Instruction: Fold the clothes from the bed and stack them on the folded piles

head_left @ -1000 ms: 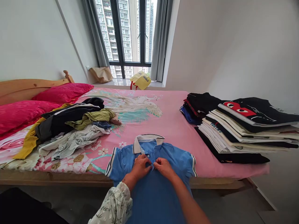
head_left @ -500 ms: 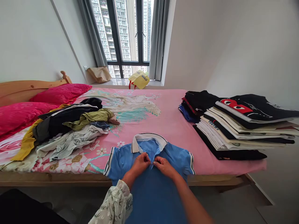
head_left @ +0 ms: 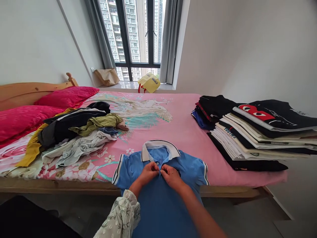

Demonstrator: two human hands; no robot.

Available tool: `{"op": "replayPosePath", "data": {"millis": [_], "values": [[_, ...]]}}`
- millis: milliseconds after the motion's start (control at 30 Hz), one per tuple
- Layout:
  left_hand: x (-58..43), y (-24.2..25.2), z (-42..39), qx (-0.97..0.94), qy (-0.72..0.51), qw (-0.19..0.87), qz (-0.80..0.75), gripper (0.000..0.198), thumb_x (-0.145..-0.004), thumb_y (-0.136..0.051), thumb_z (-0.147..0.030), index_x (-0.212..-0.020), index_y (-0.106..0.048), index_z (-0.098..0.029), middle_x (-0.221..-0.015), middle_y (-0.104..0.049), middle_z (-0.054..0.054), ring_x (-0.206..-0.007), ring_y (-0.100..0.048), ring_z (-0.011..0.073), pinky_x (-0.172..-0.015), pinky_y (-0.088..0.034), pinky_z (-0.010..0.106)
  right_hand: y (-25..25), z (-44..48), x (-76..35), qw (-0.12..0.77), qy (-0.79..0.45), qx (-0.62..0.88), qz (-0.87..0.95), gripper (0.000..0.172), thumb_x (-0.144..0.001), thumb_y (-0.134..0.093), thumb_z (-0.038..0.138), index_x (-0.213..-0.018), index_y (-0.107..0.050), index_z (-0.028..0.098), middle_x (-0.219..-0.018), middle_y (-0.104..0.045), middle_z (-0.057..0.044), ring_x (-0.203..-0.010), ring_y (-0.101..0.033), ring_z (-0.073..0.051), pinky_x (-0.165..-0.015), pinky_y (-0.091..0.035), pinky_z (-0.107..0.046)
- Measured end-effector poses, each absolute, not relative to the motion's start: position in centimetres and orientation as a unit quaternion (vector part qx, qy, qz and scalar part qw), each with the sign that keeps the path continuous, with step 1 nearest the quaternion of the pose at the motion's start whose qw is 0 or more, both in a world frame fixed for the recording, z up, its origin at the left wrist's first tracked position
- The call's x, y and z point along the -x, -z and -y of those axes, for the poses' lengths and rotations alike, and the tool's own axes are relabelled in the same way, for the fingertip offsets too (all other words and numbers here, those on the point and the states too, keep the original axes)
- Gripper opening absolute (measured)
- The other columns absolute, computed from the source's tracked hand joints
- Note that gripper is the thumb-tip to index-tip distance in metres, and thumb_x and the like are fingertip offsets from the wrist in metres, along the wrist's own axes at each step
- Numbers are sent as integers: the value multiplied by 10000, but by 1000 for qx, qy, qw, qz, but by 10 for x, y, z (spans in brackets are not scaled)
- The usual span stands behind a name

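A blue polo shirt (head_left: 190, 168) with a white, dark-edged collar lies face up over the near edge of the bed, its lower part hanging toward me. Both sleeves are spread out to the sides. My left hand (head_left: 150, 172) pinches the left side of the front opening, just below the collar. Close beside it, my right hand (head_left: 170, 175) pinches the right side of the same opening. The fingertips of the two hands nearly meet. Whether a button sits between them is hidden by my fingers.
Left of the shirt lies a loose heap of clothes (head_left: 74, 129), near red pillows (head_left: 66, 97). On the right rise stacks of folded shirts (head_left: 257, 138) and darker folded clothes (head_left: 215, 107). A yellow bag (head_left: 150, 82) and a brown paper bag (head_left: 107, 77) rest by the window.
My hands have drawn closer together at the shirt's front opening, and the two edges now come nearer each other. The view has shifted slightly.
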State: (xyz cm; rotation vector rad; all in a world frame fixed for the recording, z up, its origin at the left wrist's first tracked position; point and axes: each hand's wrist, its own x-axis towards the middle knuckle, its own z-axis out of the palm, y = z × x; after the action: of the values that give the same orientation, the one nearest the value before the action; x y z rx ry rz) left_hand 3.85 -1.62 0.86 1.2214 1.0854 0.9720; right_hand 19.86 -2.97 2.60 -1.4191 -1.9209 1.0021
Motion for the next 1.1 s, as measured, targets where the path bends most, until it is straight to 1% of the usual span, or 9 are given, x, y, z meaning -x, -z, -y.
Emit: {"op": "replayPosePath", "data": {"millis": [133, 300, 433, 567, 700, 833, 900, 1000, 1100], "values": [[-34, -9, 15, -499, -422, 613, -444, 380, -498, -784, -301, -604, -440, -181, -620, -522, -52, -553, -416, 67, -571, -326, 221, -21, 31, -194, 304, -329, 506, 737, 146, -751, -461, 173, -829, -582, 201, -802, -607, -17, -775, -549, -160, -717, -387, -248], [-32, -11, 15, -488, -419, 638, -423, 452, -483, -812, -370, -587, -412, -186, -620, -533, -40, -592, -453, 84, -606, -350, 232, -10, 35, -189, 329, -329, 535, 705, 82, -728, -490, 169, -774, -552, 196, -728, -597, -6, -691, -557, -151, -660, -404, -244], [-33, -11, 16, -491, -414, 631, -435, 385, -505, -806, -322, -606, -463, -178, -649, -557, -31, -611, -473, 91, -627, -363, 239, -4, 39, -190, 371, -330, 534, 684, 66, -734, -506, 188, -749, -571, 193, -720, -605, -7, -690, -561, -149, -672, -415, -246], [-37, -11, 17, -501, -408, 606, -463, 259, -536, -759, -220, -622, -520, -168, -590, -534, -53, -558, -439, 79, -572, -336, 225, -2, 43, -193, 397, -367, 520, 661, 127, -745, -492, 195, -816, -596, 189, -807, -634, -20, -750, -582, -149, -730, -433, -248], [-41, -12, 19, -510, -406, 585, -482, 190, -541, -707, -160, -618, -534, -167, -570, -539, -55, -548, -451, 82, -564, -341, 224, -13, 45, -192, 367, -366, 558, 648, 201, -736, -571, 310, -891, -574, 183, -819, -633, -28, -747, -580, -159, -720, -429, -257], [-42, -13, 20, -515, -405, 571, -495, 168, -532, -691, -145, -614, -547, -170, -592, -569, -44, -559, -478, 94, -566, -357, 231, -27, 42, -189, 271, -362, 637, 624, 360, -689, -636, 507, -821, -593, 175, -743, -638, -42, -706, -583, -186, -647, -389, -267], [-42, -13, 20, -516, -406, 565, -499, 164, -526, -689, -135, -608, -551, -170, -583, -569, -45, -556, -476, 95, -563, -355, 231, -28, 40, -190, 249, -367, 640, 627, 289, -714, -619, 463, -767, -609, 180, -723, -646, -40, -696, -587, -181, -635, -368, -260], [-43, -13, 20, -515, -409, 564, -500, 170, -521, -705, -143, -595, -553, -167, -567, -568, -44, -553, -478, 95, -570, -357, 233, -21, 39, -192, 263, -356, 634, 634, 106, -733, -568, 274, -688, -605, 185, -695, -644, -26, -683, -579, -162, -636, -344, -247], [-43, -11, 19, -505, -417, 575, -491, 201, -520, -733, -177, -600, -549, -166, -587, -593, -34, -561, -499, 97, -586, -371, 237, -12, 39, -194, 275, -366, 638, 619, 121, -720, -504, 184, -614, -560, 178, -627, -616, -18, -623, -561, -142, -598, -340, -232]]}}
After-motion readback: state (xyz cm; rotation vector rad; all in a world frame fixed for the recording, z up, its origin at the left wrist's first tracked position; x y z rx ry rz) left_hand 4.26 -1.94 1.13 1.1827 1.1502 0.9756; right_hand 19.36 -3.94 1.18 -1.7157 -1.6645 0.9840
